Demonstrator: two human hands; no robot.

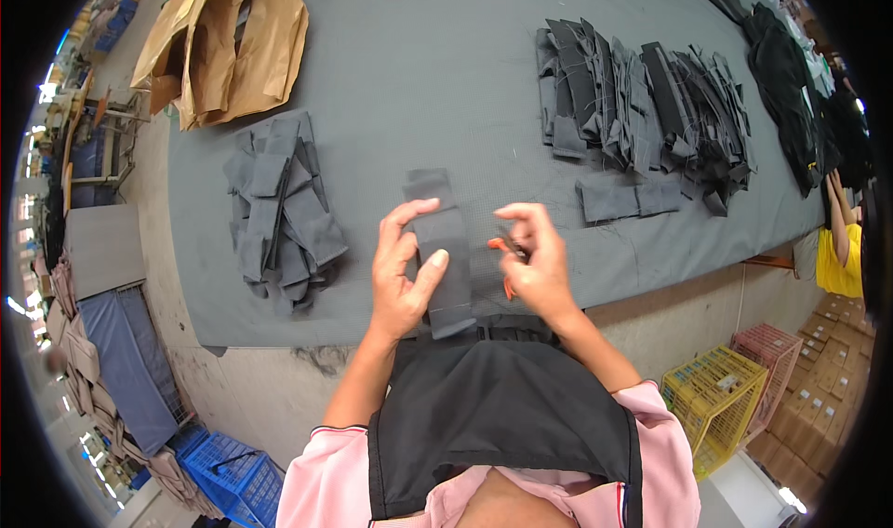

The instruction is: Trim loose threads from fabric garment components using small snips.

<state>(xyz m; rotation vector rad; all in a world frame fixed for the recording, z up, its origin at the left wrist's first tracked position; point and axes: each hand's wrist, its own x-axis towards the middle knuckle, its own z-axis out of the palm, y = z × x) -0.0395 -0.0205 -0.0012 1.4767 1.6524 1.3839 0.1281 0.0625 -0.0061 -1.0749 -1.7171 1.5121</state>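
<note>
My left hand (395, 281) is closed on a dark grey fabric strip (448, 281), thumb on top, near the table's front edge. The strip lies lengthwise away from me. To its right, my right hand (543, 269) is curled round small orange-handled thread snips (503, 245), apart from the strip; their blades are hard to make out. On the left lies a loose heap of similar grey strips (284, 212). Stacked strips with frayed threads (609, 100) fill the right side, and a flat grey piece (609, 201) lies in front of them.
A brown paper bag (270, 53) stands at the far left of the grey-covered table (428, 91). Black garments (779, 86) lie along the right edge. Blue (233, 472) and yellow (712, 398) crates are on the floor. Another person in yellow (842, 253) is at the far right.
</note>
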